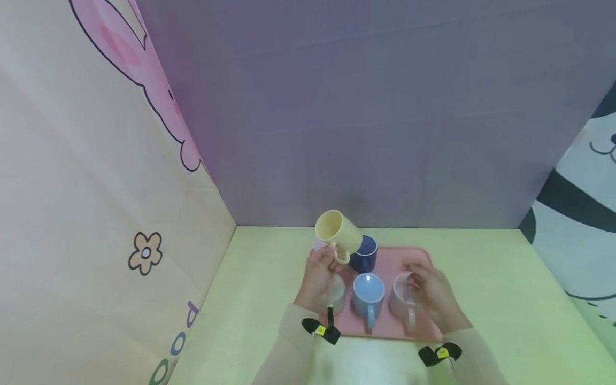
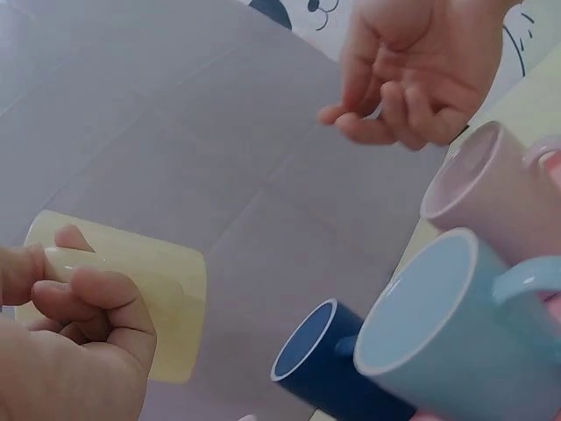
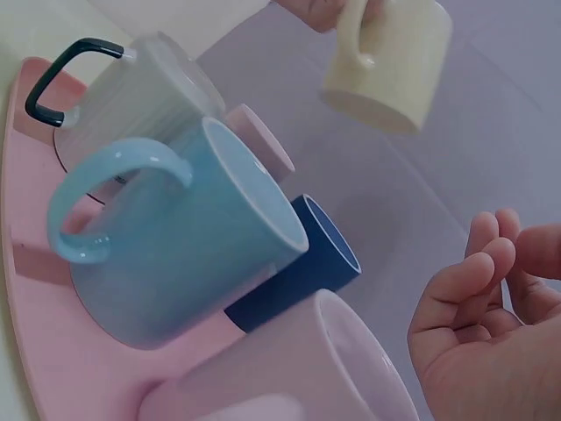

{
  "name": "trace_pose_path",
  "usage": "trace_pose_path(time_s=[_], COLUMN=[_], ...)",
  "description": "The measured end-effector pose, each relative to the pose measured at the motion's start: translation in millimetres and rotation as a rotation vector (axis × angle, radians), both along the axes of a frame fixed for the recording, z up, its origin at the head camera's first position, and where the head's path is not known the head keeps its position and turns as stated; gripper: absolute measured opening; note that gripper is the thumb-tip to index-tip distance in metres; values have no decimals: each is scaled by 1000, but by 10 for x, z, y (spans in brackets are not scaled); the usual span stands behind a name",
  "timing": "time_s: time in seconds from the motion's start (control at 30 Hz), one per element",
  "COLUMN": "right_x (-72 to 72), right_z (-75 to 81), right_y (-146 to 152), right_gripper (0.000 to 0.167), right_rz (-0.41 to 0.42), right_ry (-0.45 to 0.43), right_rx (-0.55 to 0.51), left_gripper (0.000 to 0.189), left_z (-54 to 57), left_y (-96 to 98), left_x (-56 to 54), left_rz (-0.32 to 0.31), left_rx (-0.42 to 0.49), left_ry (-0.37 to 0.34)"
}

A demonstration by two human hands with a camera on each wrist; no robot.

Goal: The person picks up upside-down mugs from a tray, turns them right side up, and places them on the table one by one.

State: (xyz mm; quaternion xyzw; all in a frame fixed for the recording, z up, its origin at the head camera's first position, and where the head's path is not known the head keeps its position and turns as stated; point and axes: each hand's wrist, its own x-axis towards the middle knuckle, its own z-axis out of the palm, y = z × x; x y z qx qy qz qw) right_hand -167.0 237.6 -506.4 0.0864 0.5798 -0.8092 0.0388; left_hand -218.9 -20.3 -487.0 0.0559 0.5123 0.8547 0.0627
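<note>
My left hand [image 1: 315,275] pinches the handle of a pale yellow mug [image 1: 345,233] and holds it up over the back left of a pink tray [image 1: 391,259]. The mug is tipped, its mouth toward the upper left in the head view. A dark blue mug [image 1: 364,262] is partly hidden behind it. My right hand [image 1: 437,294] hovers by a pale pink mug [image 1: 401,303], its fingers loosely bent and nothing between them. Between the hands a light blue mug [image 1: 368,291] stands upright on the tray, handle toward me.
Left of the light blue mug stands a greyish-white mug [image 3: 140,110] with a black handle, partly covered by my left arm in the head view. Another pink cup [image 3: 263,145] shows behind it. The tray lies on a pale yellow-green table [image 1: 486,278] before a grey-purple back wall [image 1: 366,133].
</note>
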Motion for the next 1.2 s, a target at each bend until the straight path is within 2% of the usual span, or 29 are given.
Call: trace_pose_path(time_s=[0.2,0.37,0.57,0.67,0.8,0.97,1.2], right_x=[14,35,69,71,68,74,101], right_z=[-30,-47,-37,-15,11,10,-15], right_y=[125,216,265,250,235,261,288], right_gripper=[22,21,20,19,19,22,22], right_rz=[10,4,-15,-21,-39,-42,-29], right_ry=[50,66,65,56,39,21,4], right_rx=[-33,-36,-63,-76,-20,69,107], left_gripper=[29,32,36,35,32,29,31], left_z=[30,55,37,13,-6,4,-47], left_y=[-152,-277,-403,-474,-569,-654,-757], left_x=[-43,-64,-113,-157,-216,-270,-370], left_rz=[42,114,217,244,267,327,377], left_rx=[-63,-210,-394,-415,-435,-535,-593], left_ry=[-33,-59,-32,-34,-37,-12,1])
